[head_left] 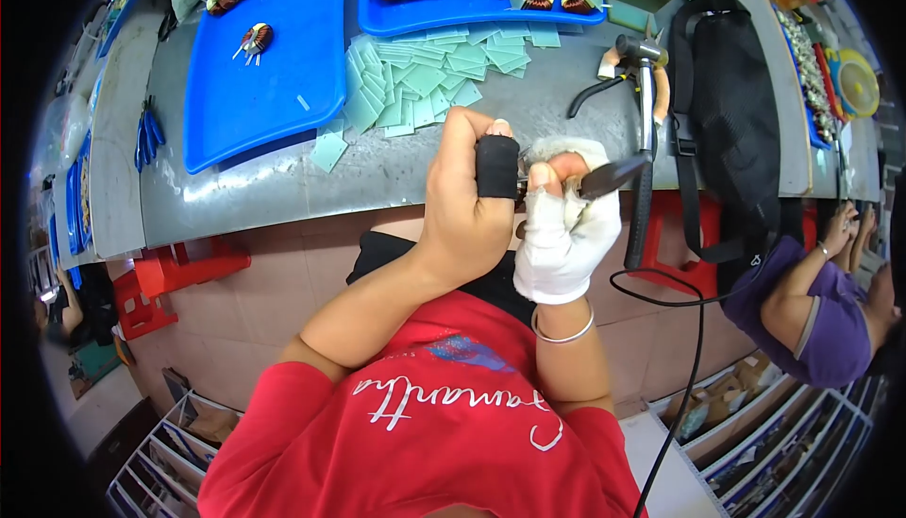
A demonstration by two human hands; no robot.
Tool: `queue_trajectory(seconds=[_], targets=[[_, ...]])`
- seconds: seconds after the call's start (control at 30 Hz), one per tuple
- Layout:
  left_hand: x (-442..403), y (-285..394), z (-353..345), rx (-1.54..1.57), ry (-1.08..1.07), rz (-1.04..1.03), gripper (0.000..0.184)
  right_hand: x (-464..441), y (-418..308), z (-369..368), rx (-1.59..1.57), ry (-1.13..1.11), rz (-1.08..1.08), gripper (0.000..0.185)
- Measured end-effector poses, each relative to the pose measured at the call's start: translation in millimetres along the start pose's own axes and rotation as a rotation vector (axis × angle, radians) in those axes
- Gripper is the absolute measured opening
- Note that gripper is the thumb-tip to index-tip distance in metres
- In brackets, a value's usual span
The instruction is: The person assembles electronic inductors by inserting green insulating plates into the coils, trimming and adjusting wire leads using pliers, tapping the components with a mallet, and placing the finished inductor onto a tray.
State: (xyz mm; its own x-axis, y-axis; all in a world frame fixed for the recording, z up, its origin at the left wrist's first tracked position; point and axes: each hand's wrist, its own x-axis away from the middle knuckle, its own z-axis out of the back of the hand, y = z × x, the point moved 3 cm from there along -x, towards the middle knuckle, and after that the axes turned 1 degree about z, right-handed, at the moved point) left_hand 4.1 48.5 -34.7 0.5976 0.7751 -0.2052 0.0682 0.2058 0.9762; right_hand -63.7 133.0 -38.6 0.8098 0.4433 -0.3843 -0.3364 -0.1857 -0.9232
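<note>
Pinching a dark tool (613,176) in a narrow grip, the gloved right hand (566,230) is just beside the curled left hand (466,202), by the bench (368,176) edge; I can't make out whether the left holds anything. Beyond lie 2 blue trays (269,93) and green squares (420,77).

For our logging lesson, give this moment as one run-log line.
left hand: curled, contents hidden | right hand: white glove, holds dark tool | beyond: green plates, blue trays
</note>
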Motion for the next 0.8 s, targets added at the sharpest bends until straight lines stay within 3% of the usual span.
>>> queue_trajectory(seconds=[0.07,0.27,0.33,0.43,0.5,0.6,0.67,0.7,0.77,0.8], targets=[[0,1,-2,-0.017,0.052,-0.01,0.017,3,2,-2,-0.017,0.014,-0.033,0.012],[2,-1,-4,0.116,0.144,0.082,0.018,0,-3,-7,0.017,-0.007,0.159,0.014],[0,-3,-3,0.113,0.078,0.043,0.019,-4,0,-2,0.042,-0.034,0.139,0.014],[-13,-2,5,0.238,-0.256,0.149,0.021,-12,4,9,0.049,-0.05,0.052,0.014],[-12,5,9,0.472,-0.428,0.581,0.024,-19,8,17,0.011,-0.039,-0.037,0.015],[-13,-3,10,0.5,-0.52,0.297,0.031,-31,6,24,-0.006,-0.093,-0.135,0.016],[-11,-5,10,0.519,-0.487,0.335,0.028,-35,10,28,-0.002,0.007,-0.246,0.017],[-12,-5,11,0.483,-0.465,0.363,0.028,-37,17,33,0.011,0.009,-0.349,0.025],[-11,-7,13,0.446,-0.438,0.393,0.027,-37,21,33,0.123,-0.001,-0.334,0.043],[-13,-9,13,0.44,-0.41,0.347,0.028,-38,13,31,0.369,-0.107,-0.076,0.061]])
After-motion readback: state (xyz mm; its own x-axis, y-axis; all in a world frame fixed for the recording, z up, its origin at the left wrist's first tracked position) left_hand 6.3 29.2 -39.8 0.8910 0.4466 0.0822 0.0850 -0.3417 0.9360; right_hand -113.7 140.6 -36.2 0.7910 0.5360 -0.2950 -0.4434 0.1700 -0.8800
